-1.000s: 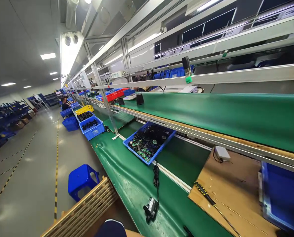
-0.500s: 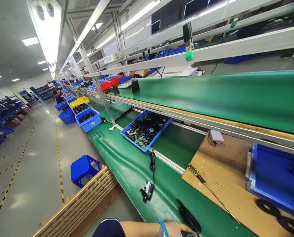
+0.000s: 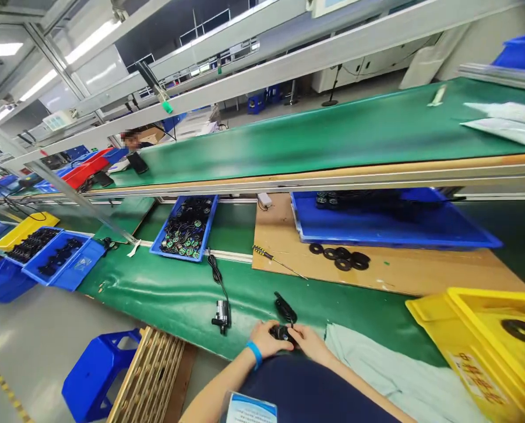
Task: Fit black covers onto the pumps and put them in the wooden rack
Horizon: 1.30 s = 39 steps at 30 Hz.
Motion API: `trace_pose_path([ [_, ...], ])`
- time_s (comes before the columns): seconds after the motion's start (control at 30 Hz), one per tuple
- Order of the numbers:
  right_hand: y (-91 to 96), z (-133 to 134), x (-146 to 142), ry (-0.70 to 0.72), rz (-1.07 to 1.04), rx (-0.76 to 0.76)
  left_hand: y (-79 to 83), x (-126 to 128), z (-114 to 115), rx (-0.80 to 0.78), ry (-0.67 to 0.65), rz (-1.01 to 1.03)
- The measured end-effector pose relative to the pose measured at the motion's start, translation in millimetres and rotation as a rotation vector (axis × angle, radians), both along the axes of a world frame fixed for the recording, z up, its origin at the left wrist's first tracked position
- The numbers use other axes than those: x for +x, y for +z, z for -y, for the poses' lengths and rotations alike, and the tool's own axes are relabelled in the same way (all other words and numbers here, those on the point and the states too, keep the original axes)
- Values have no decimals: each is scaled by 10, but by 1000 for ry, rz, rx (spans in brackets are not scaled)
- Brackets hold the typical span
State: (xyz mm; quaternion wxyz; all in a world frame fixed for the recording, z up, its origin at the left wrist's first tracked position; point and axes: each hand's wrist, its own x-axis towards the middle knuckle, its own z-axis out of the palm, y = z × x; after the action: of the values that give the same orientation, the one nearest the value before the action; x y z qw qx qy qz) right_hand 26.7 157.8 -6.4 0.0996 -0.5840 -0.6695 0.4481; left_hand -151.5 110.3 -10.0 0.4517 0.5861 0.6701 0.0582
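My left hand (image 3: 263,339), with a blue band at the wrist, is closed around a small black pump (image 3: 281,333) close to my body. My right hand (image 3: 310,342) grips the same pump from the other side, fingers pinched on it. The fingers hide much of its shape. A bundled black cable (image 3: 285,308) lies on the green mat just beyond my hands and seems to run to the pump. To the left lies a second pump (image 3: 221,314), with a silver body and black end, its coiled cord (image 3: 214,268) stretching away from me.
A blue tray (image 3: 160,251) holds cabled circuit boards. A screwdriver (image 3: 264,252) and black rings (image 3: 342,254) lie on cardboard (image 3: 280,220) before a large blue tray (image 3: 398,242). At right are a pale cloth (image 3: 377,358) and yellow bin (image 3: 438,317). A blue stool (image 3: 97,367) stands lower left.
The view has swung right and down. Both my hands are now visible on the black pump; before, only my left hand showed, at the bottom edge.
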Motion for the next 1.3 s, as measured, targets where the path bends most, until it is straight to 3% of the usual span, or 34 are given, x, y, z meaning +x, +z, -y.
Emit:
trace_pose_path([
  [0.13,-74,26,-47,100,68,24,132,-212,41,78,-19,-241],
  [0.27,-185,37,-92,246,102,221,220,-457,-41,202,-203,-378],
  [0.4,-418,104,-179,493,240,338,208,-694,-210,278,-405,-462],
  [0.53,-597,149,-272,599,287,373,173,-918,-385,314,-488,-533],
  [0.73,-544,133,-511,614,367,456,135,-1267,-506,322,-421,-575],
  [1.03,-437,9,-891,582,436,334,-178,-1664,-585,247,-283,-402],
  [1.3,-233,-100,-1119,478,407,208,-250,-2001,-818,139,-209,-237],
])
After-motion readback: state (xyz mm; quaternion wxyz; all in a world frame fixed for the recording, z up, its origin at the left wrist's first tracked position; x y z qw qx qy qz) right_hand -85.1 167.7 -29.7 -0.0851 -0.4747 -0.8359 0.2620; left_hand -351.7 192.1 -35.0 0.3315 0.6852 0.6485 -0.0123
